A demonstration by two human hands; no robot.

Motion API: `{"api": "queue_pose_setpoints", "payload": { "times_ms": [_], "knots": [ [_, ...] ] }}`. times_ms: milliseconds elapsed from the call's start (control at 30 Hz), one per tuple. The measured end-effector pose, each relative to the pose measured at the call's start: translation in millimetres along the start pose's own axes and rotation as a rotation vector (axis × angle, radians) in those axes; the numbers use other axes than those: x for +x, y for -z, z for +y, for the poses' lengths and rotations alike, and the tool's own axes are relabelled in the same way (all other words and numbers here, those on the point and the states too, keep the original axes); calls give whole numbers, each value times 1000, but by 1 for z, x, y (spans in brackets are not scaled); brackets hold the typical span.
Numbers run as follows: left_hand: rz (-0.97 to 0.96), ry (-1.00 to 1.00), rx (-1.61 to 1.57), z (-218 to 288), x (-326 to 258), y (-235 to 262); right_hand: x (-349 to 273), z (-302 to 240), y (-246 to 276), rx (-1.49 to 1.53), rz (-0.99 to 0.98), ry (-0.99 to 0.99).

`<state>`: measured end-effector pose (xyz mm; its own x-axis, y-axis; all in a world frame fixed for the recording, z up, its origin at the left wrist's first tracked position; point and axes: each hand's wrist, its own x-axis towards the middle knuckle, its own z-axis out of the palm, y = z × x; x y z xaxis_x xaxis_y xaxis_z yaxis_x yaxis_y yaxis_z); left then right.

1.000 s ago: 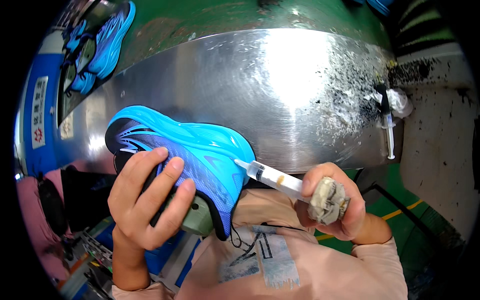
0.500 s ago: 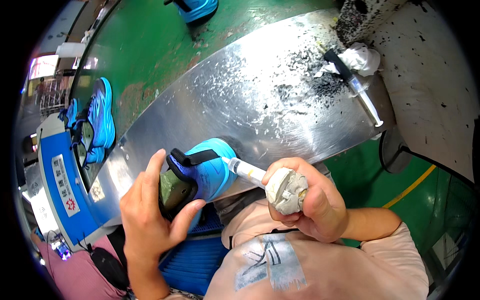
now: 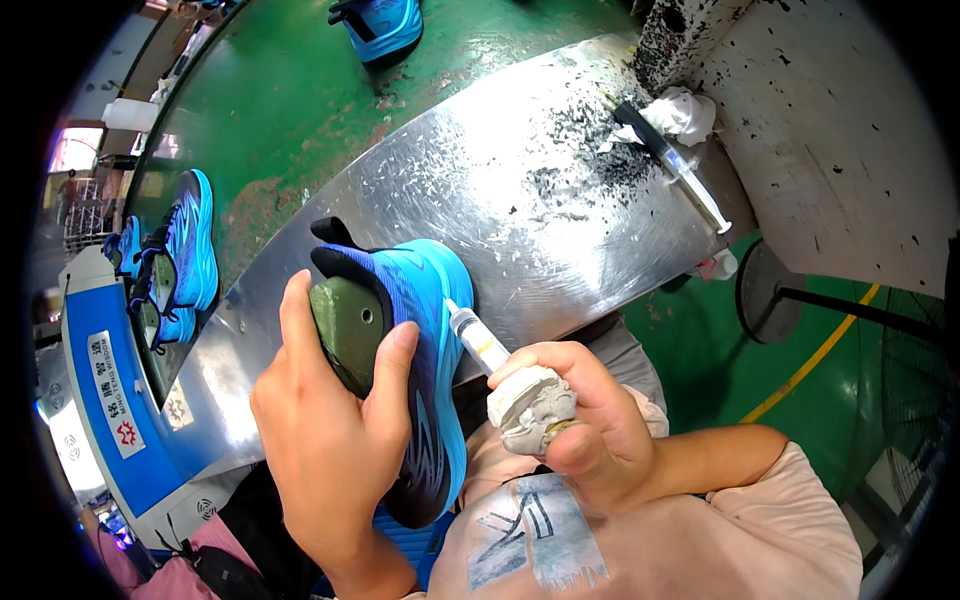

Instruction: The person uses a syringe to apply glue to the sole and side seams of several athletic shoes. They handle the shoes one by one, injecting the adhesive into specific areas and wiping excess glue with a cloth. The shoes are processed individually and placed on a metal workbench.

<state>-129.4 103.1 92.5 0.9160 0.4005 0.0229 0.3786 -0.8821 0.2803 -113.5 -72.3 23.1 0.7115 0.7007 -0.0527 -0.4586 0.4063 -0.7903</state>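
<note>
My left hand (image 3: 335,430) is closed round a blue running shoe (image 3: 430,340), thumb and fingers on either side of the dark green shoe last (image 3: 342,330) in its opening. The shoe is tilted, heel away from me, its side and sole edge turned to the right. My right hand (image 3: 605,435) grips a clear syringe (image 3: 478,342). A greyish-white wrapped lump (image 3: 530,408) covers the syringe's rear end, under my thumb and fingers. The syringe tip touches or nearly touches the shoe near the heel, where upper and sole meet.
A metal worktop (image 3: 500,260) with black specks lies beyond my hands. Another syringe (image 3: 690,190) with a black end rests on it by crumpled white tissue (image 3: 685,115). More blue shoes (image 3: 195,245) stand left on a green surface (image 3: 260,150), near a blue-and-white panel (image 3: 105,370).
My left hand has turned the shoe so its long side and sole edge show. My right hand and syringe have shifted left, the tip moving from the heel's back to its side.
</note>
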Motion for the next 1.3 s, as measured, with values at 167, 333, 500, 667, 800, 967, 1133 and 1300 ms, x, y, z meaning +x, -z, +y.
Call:
{"api": "queue_pose_setpoints", "payload": {
  "times_ms": [167,333,500,667,800,967,1133,1300],
  "knots": [
    [25,20,-4,-2,0,0,-10,6,-14,-40,13,48],
    [-4,95,-60,-3,2,6,-20,17,-22,-99,-44,95],
    [101,100,-134,-10,-14,3,-3,9,2,365,32,-50],
    [-83,-480,-47,-51,-26,28,56,10,28,802,134,-390],
    [-40,-705,76,-120,-44,30,127,17,-12,606,-193,-669],
    [495,-607,-43,-149,-88,-5,152,1,-86,97,-320,-869],
    [563,-385,70,-140,-122,-29,146,-14,-114,-304,-455,-791],
    [548,-372,83,-143,-133,-32,134,-34,-107,-446,-485,-881]
  ]
}}
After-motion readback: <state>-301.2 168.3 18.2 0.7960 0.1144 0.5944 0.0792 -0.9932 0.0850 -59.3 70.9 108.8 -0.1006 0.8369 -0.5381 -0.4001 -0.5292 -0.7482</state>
